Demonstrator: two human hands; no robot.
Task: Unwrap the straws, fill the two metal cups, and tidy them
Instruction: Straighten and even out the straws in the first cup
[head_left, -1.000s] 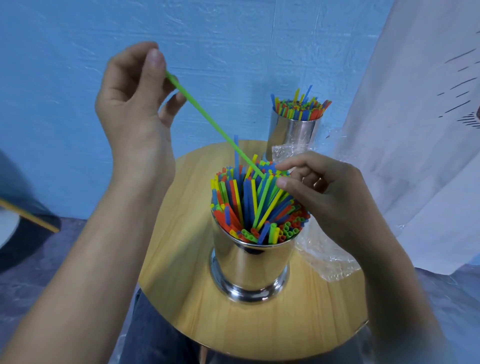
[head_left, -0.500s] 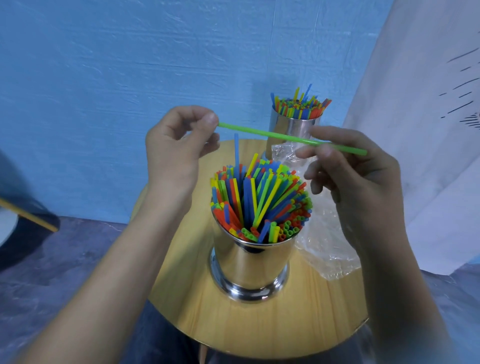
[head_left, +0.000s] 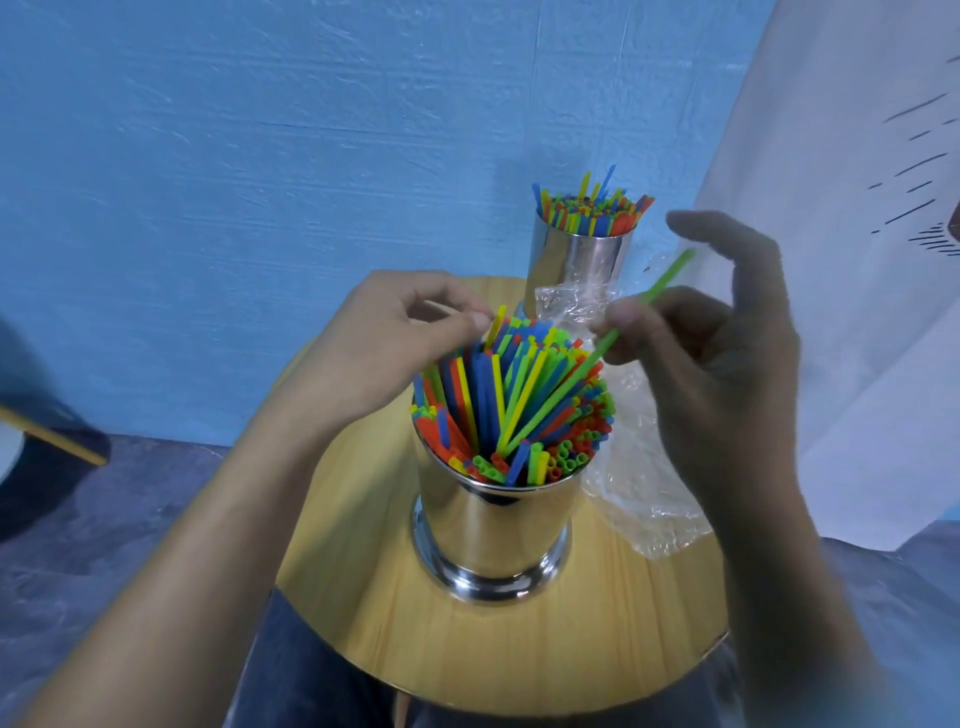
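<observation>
Left hand (head_left: 395, 343): at the left rear rim of the near metal cup (head_left: 493, 525), fingers curled. Thumb and forefinger tips meet right beside a raised yellow straw (head_left: 497, 325); I cannot tell whether they pinch it.
Near metal cup: upright on the round wooden table (head_left: 519, 654), packed with coloured straws (head_left: 483, 405).
Far metal cup (head_left: 576, 265): behind the near metal cup, also full of straws.
Green straw (head_left: 561, 392): slanted, with its lower end inside the near metal cup and its top rising to the right rear.
Plastic wrapper (head_left: 644, 499): crumpled just right of the near metal cup.
Right hand (head_left: 727, 374): right of the near metal cup, thumb and fingers grasping the green straw mid-length, forefinger lifted.
</observation>
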